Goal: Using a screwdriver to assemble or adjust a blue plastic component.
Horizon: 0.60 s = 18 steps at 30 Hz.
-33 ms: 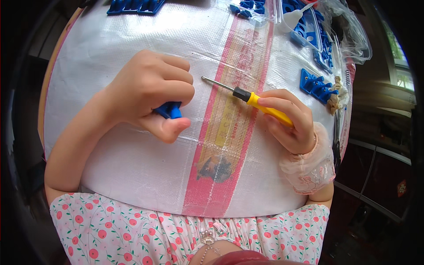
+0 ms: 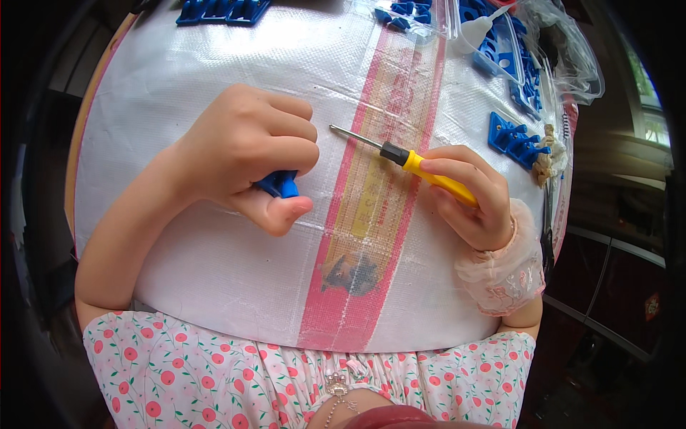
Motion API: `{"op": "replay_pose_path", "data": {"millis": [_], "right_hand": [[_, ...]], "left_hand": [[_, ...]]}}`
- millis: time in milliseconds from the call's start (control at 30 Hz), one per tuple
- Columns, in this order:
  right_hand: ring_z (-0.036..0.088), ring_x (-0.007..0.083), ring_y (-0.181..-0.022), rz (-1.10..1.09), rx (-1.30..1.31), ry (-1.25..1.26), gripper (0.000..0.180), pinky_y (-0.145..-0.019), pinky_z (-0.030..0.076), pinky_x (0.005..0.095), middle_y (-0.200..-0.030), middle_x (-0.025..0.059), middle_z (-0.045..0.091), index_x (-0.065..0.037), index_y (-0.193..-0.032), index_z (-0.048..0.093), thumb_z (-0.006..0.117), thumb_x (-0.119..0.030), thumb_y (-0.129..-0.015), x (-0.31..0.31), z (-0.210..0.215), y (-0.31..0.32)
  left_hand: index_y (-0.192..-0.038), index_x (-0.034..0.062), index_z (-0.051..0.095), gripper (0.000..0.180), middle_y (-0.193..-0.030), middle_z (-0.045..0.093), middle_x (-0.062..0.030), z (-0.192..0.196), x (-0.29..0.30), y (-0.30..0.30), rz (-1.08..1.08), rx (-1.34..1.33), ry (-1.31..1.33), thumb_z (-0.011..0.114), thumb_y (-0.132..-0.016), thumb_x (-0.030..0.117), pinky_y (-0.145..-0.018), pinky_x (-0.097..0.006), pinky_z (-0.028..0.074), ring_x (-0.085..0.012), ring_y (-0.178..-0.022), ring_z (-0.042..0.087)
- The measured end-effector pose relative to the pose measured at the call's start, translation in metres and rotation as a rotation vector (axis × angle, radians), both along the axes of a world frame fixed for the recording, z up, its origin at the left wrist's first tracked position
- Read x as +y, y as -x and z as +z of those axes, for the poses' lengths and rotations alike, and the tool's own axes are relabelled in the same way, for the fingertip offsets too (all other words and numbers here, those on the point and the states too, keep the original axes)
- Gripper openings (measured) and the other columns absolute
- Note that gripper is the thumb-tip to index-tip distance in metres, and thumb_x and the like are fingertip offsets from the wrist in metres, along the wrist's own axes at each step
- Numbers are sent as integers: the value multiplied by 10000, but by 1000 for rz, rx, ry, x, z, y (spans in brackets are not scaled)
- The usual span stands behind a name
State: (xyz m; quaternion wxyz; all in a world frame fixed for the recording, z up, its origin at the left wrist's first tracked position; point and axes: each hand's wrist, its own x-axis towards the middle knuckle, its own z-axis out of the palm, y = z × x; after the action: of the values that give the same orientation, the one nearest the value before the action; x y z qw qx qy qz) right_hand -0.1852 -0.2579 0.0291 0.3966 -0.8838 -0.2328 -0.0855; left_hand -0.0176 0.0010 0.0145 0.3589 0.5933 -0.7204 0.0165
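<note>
My left hand (image 2: 261,150) is closed around a small blue plastic part (image 2: 281,184), above the left of the table. Only a bit of that part shows between the curled fingers and the thumb; the rest is hidden. In my right hand (image 2: 471,196) lies a screwdriver (image 2: 407,161) with a yellow and black handle, my fingers wrapped round the grip. Its metal shaft points up and left toward my left hand, and the tip stays apart from the blue part.
White woven sheeting (image 2: 207,272) with a pink and yellow printed band covers the table. Blue parts (image 2: 518,139) lie at the right, more blue pieces (image 2: 223,10) at the far left. Toward the far right stand a clear plastic box (image 2: 498,64), a white-nozzled bottle (image 2: 475,32) and a crumpled clear bag (image 2: 572,64).
</note>
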Motion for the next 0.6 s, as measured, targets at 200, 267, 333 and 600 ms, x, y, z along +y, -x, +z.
{"op": "replay_pose_path", "data": {"millis": [200, 267, 333, 600], "right_hand": [[674, 262, -879, 3, 4, -19, 401, -748, 524, 282, -1050, 159, 636, 3, -1160, 626, 631, 139, -783, 2, 3, 1], [675, 261, -875, 0, 2, -17, 400, -744, 521, 280, -1045, 160, 638, 4, -1161, 628, 630, 139, -785, 2, 3, 1], [675, 260, -874, -7, -1, -13, 399, -743, 520, 279, -1040, 161, 639, 5, -1163, 629, 631, 138, -787, 3, 2, 1], [673, 261, -877, -1, -13, -11, 388, -749, 523, 287, -1045, 161, 639, 10, -1159, 629, 634, 132, -790, 1, 1, 1]], "left_hand": [[-606, 108, 427, 337, -562, 381, -25, 3, 1, 4, 10, -61, -4, 644, -745, 325, -413, -319, 361, -190, -525, 456], [-606, 101, 446, 341, -561, 386, -30, 3, 2, 4, 24, -49, -8, 650, -775, 317, -424, -320, 367, -194, -530, 463], [-610, 90, 482, 349, -557, 395, -38, 3, 2, 3, 40, -25, 6, 658, -817, 309, -440, -325, 375, -204, -535, 472], [-921, 44, 586, 300, -857, 567, -85, 3, -3, -3, 198, 184, -65, 650, -908, 337, -716, -323, 464, -232, -805, 564]]}}
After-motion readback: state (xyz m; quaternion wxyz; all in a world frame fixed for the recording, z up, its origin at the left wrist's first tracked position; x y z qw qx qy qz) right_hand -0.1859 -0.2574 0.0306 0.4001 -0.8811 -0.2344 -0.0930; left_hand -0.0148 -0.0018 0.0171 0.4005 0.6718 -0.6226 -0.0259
